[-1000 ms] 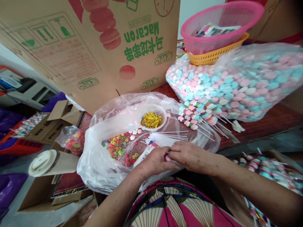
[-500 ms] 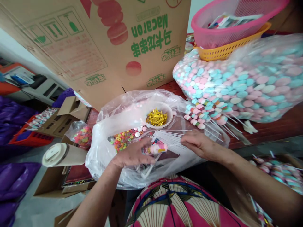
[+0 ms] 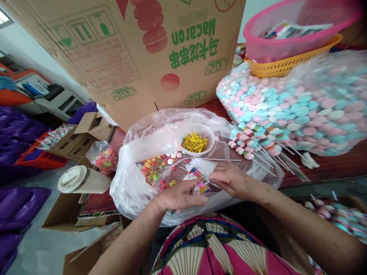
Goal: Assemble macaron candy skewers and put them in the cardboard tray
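Palms-down, both hands (image 3: pixel 206 187) meeting over sticks (image 3: pixel 200 166)

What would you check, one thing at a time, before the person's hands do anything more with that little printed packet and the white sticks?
1. Printed packet held: ok, the left hand has it at its fingertips.
2. Right hand on the white sticks: ok, it rests on their near ends.
3. Whether the right hand pinches one stick: cannot tell, the fingers hide it.
4. Bowl of gold ties upright and within reach: ok, just beyond the sticks.
5. Coloured candy rings contained: ok, lying in the open plastic bag.
6. Finished candy skewers apart from the hands: ok, lying to the right.
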Demonstrator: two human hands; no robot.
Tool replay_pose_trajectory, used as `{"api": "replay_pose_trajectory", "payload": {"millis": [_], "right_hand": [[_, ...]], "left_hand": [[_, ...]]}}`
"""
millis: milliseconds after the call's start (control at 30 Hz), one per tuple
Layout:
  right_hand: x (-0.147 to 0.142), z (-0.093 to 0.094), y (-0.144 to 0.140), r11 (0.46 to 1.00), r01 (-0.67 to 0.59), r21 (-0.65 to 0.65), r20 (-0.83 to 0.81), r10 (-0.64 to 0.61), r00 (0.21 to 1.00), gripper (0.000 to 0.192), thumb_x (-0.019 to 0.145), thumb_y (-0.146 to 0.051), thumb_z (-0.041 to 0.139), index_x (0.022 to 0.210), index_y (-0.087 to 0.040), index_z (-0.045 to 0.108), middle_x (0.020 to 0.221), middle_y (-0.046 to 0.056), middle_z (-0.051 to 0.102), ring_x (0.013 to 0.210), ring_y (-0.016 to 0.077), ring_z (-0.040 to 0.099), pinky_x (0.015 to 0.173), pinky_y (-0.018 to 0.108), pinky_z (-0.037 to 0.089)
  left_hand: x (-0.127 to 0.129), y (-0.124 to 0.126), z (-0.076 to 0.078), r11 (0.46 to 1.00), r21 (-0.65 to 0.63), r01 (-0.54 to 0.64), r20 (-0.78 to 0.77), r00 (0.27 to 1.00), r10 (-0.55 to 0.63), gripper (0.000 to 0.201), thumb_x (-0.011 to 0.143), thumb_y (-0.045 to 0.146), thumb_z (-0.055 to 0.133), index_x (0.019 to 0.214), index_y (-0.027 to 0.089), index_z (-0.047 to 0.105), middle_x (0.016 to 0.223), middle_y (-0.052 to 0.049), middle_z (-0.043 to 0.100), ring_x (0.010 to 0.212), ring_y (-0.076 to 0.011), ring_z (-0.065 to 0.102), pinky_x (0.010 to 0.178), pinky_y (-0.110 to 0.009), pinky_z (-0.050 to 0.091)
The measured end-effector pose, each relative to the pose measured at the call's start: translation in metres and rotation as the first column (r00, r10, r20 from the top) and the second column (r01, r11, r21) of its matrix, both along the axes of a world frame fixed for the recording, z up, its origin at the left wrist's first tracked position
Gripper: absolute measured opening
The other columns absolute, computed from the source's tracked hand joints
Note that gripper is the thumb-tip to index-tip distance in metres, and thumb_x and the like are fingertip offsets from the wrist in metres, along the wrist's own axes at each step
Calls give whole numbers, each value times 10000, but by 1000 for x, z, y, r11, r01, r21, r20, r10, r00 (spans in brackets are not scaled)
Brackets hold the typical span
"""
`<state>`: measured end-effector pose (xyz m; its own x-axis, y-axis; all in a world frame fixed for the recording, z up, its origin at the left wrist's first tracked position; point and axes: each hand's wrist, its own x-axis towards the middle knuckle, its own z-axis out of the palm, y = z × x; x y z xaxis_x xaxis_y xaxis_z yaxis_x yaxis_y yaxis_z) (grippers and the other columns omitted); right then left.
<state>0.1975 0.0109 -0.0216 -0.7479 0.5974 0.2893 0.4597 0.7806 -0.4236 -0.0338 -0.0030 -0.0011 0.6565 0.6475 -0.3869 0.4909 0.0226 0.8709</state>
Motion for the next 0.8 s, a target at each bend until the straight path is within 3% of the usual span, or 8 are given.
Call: {"api": "replay_pose_trajectory", "payload": {"millis": [133,200,367,467,533,667,733,800], "right_hand": [[6,6,3,1000,18,25,3,-18,1000,283,946,-185,389,735,-172,577,704,30,604,707,155,503,698,295,301],[0,9,3,999,16,42,28,-17,999,281,936,-180,393,722,-173,575,696,31,604,705,159,506,703,300,307],[-20,-1,2,999,17,45,79,-20,997,227,894,-156,421,752,-165,598,703,58,627,712,185,533,708,329,341],[-24,-10,-1,966,227,-121,-152,-244,958,218,901,-244,427,999,-164,604,902,101,663,807,204,569,745,342,410],[-29,-14,-6,851,335,-405,-263,-459,849,313,881,-375,480,1108,-172,551,944,91,652,756,187,579,675,317,449],[-51,-21,-23,466,79,-881,-218,-549,807,372,779,-560,548,870,-199,521,614,-27,559,442,113,472,412,238,370],[-62,-24,-29,387,0,-922,-247,-589,769,364,774,-572,530,770,-211,481,576,-43,535,394,96,445,374,226,350],[-68,-25,-32,384,-12,-923,-276,-640,717,354,789,-562,503,735,-216,454,585,-41,546,402,100,474,388,230,388]], "left_hand": [[-14,6,8,994,-106,30,77,997,-22,389,884,516,495,1085,210,630,904,-36,669,626,-114,533,577,-231,432],[-13,6,6,990,-143,-12,28,999,16,394,882,533,478,941,183,649,770,-16,637,604,-113,517,538,-217,408],[5,-8,-13,955,-22,-297,-22,955,296,399,873,491,475,644,170,536,572,15,539,561,-112,495,548,-226,394],[11,-12,-23,879,35,-475,42,880,473,414,891,485,424,611,188,489,558,13,525,538,-120,483,558,-252,404],[13,-12,-28,847,120,-518,68,855,514,425,903,481,402,595,196,465,565,7,526,543,-126,485,577,-267,415],[20,-13,-39,758,350,-550,136,831,540,320,904,442,428,739,192,542,667,-6,555,653,-148,528,694,-298,453],[22,-16,-41,753,225,-618,172,786,593,309,907,471,420,963,195,548,721,-3,565,636,-142,535,655,-293,465],[20,-18,-39,824,-6,-566,189,809,557,374,911,523,391,1030,190,512,718,3,563,571,-125,515,564,-265,446]]}}
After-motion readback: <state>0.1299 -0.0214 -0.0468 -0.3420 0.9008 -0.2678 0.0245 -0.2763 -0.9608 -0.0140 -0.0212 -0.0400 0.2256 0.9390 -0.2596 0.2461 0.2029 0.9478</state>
